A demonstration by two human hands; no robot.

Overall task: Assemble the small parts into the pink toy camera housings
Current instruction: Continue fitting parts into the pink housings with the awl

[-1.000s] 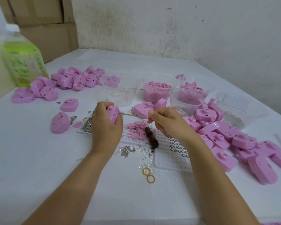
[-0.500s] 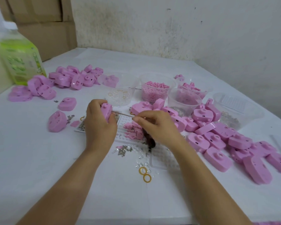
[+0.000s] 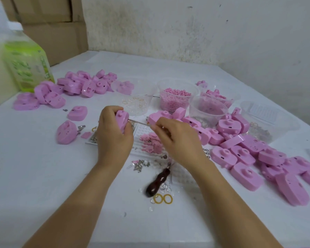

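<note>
Edging leftward since a moment ago, my right hand (image 3: 178,140) is pinching a thin metal pin (image 3: 140,122) against the pink housing (image 3: 122,120), which my left hand (image 3: 113,140) is gripping at frame centre, probably steadying it for insertion.

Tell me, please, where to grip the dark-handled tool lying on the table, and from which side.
Grip the dark handle at its narrow waist, coming from above on the near side: it lies flat, its rounded end points toward the person, and the thin metal tip points away.
</note>
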